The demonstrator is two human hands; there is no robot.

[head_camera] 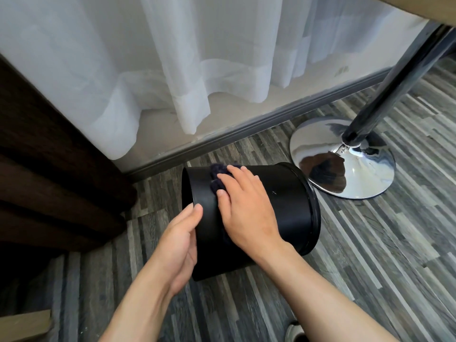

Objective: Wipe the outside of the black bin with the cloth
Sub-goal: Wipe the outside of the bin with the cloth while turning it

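The black bin (286, 206) lies tipped on its side on the floor, its flat end to the left and its rimmed end to the right. My left hand (177, 243) cups the left end and steadies it. My right hand (244, 206) lies flat on the bin's upper side, pressing a dark navy cloth (218, 177) against it. Only a bunched part of the cloth shows beyond my fingertips; the rest is hidden under my palm.
A chrome round table base (345, 169) with a dark pole (394, 87) stands just right of the bin. White sheer curtains (148, 58) and a grey skirting board run behind. A dark brown curtain (49, 156) hangs at the left. The floor is grey striped wood.
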